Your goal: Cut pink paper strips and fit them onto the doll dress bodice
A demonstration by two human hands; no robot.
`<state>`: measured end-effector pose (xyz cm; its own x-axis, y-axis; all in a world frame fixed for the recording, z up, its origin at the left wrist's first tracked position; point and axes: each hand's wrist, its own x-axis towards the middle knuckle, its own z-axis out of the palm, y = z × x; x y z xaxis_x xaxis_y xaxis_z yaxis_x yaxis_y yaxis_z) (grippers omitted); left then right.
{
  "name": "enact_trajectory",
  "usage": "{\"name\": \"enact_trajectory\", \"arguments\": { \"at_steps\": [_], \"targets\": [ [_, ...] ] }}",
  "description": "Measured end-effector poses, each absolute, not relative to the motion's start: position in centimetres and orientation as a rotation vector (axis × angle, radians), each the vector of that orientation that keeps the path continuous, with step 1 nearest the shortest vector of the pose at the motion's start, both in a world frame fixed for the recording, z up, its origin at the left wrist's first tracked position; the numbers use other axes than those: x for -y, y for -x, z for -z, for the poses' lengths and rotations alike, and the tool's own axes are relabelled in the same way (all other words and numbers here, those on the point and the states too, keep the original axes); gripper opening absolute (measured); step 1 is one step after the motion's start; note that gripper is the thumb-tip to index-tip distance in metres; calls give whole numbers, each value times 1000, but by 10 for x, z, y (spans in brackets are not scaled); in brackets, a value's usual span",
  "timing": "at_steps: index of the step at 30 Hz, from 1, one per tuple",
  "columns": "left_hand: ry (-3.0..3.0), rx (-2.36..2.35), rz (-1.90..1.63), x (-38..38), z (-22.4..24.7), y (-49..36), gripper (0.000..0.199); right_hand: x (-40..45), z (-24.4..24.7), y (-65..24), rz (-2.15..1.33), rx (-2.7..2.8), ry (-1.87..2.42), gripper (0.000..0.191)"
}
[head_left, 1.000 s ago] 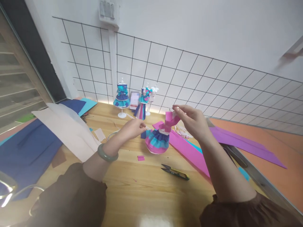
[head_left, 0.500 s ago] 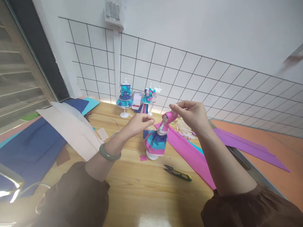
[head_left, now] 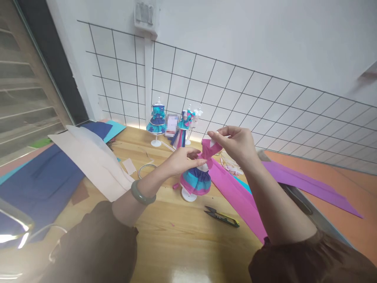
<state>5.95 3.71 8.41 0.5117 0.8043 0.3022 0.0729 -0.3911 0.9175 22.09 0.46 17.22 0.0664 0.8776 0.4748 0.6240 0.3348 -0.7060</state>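
A small mannequin stands before me on a white base, wearing a layered paper skirt in navy, turquoise and pink. Around its upper part wraps a pink crepe paper strip, which hides most of the bodice and neck. My right hand pinches the strip's upper end between thumb and fingertips, above and to the right of the form. My left hand is at the form's left side, thumb and fingers closed around the lower part of the strip near the waist.
Thread snips lie in front of the mannequin. A long pink sheet runs to its right. Behind stand dressed mannequins and a phone. A tape roll and coloured paper sheets lie to the left.
My left hand has moved right onto the pink strip at the mannequin. The strip, held by my right hand, now lies folded across the upper body.
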Motion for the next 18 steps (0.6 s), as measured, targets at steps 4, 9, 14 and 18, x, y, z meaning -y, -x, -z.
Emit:
{"name": "enact_trajectory", "arguments": {
  "at_steps": [4, 9, 14, 18],
  "targets": [
    [-1813, -733, -985, -35, -86, -61, 37, -5, -170, -217, -350, 1661, 1362, 39],
    [-1707, -706, -947, -37, -86, -60, 35, -2, -167, -217, -276, 1686, 1340, 41],
    [-1543, -606, -915, -48, -83, -51, 39, 12, -132, -246, -254, 1653, 1337, 39],
    [-1502, -574, -950, -60, -78, -40, 39, 42, -75, -278, -416, 1941, 1583, 32]
  ]
}}
